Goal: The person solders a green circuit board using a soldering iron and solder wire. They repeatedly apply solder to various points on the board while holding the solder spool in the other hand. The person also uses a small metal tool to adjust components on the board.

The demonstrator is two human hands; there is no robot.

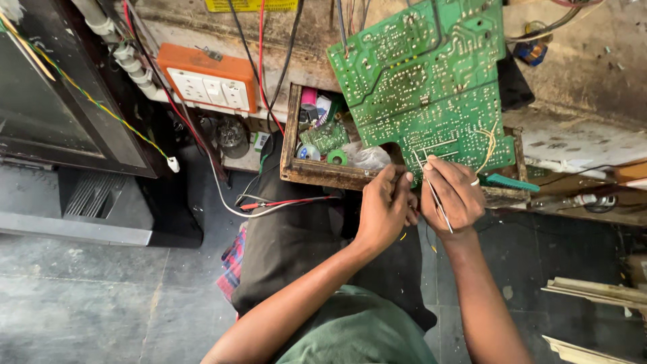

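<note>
Head view, left hand clamped on lower edge of green circuit board, right hand pinching tweezers against it, over wooden drawer of parts.

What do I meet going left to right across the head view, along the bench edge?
Dark cabinet → orange socket box → green tape roll in the wooden drawer → left hand → right hand holding tweezers against the green circuit board → teal-handled tool.
</note>
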